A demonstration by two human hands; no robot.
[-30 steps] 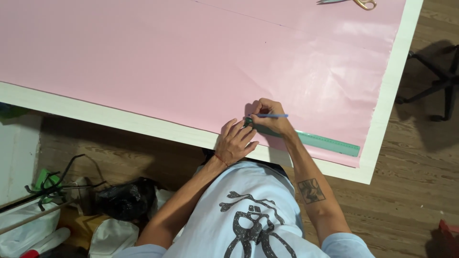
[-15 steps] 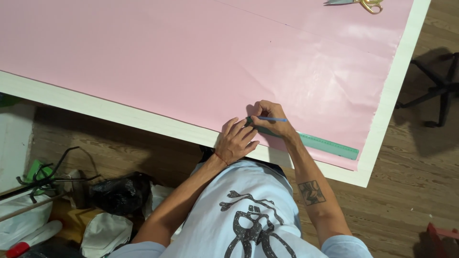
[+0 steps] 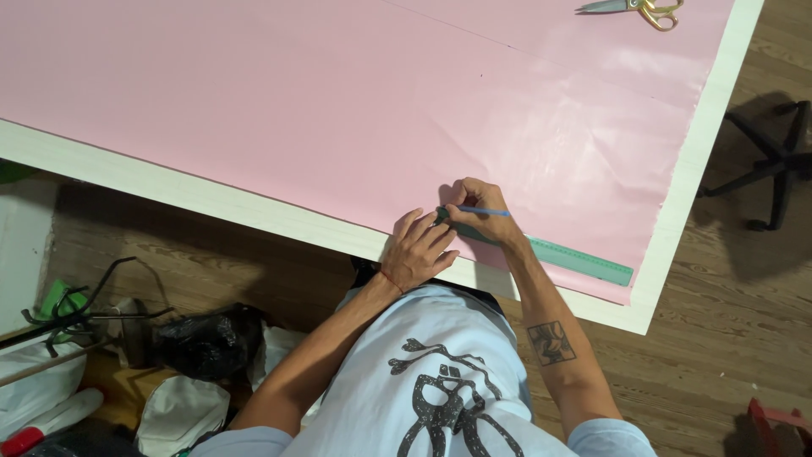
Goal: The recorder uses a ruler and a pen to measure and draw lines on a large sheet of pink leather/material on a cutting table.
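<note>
I'm looking down at my own arms & a wide white tabletop, most of it covered w/ a big pink sheet.

My right hand is resting on the sheet near its front edge, grip pinching a thin blue pen between thumb & fingers. The pen is lying nearly level, its tip end tucked toward my left fingers; I can't tell if the tip is touching the sheet.

My left hand is lying flat just beside the right, fingers spread & pressing down on the near end of a green ruler. The left grip isn't closing around anything, just holding flat.

The ruler is lying on the pink sheet along its front edge, running from under my hands out to my right, ending close to the sheet's corner.

Far side of the tabletop, well apart from my hands, scissors w/ gold handles are sitting on the sheet.

Below the tabletop: wood floor, a black bag & a white bag at my left, a black chair base at my right.
</note>
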